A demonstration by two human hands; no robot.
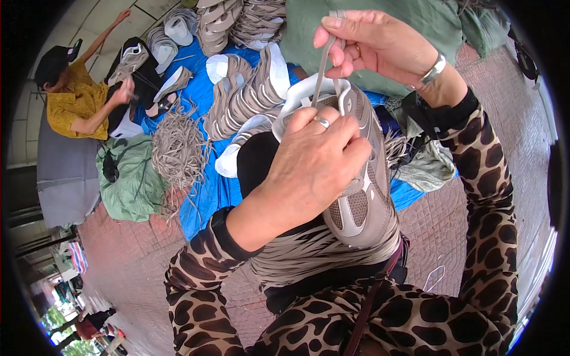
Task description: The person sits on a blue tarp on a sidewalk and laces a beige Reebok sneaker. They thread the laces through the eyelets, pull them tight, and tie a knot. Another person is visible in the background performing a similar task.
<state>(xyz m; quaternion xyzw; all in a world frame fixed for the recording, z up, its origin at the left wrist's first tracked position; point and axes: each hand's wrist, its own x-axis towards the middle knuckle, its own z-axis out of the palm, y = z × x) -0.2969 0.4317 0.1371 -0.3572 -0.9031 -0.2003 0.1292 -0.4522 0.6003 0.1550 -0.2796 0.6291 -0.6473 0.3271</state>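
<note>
A grey-taupe sneaker upper (349,218) with mesh and pale overlays lies over my lap, its toe toward me and its white-lined collar facing away. My right hand (386,47), raised beyond the collar, pinches a flat taupe shoelace (323,70) between thumb and fingers. From there the lace runs down, taut, to my left hand (312,163). That hand is closed over the eyelet area, with its fingers curled round the lace; the fingertips are partly hidden. A bundle of loose laces (320,252) lies across my lap under the toe.
Stacks of nested shoe uppers (252,89) rest on a blue tarp (199,204) ahead. A heap of laces (181,139) lies left of them, beside a green sack (133,184). Another person in a yellow shirt (77,107) handles an upper at the far left. Green sheeting (380,77) spreads beyond my hands.
</note>
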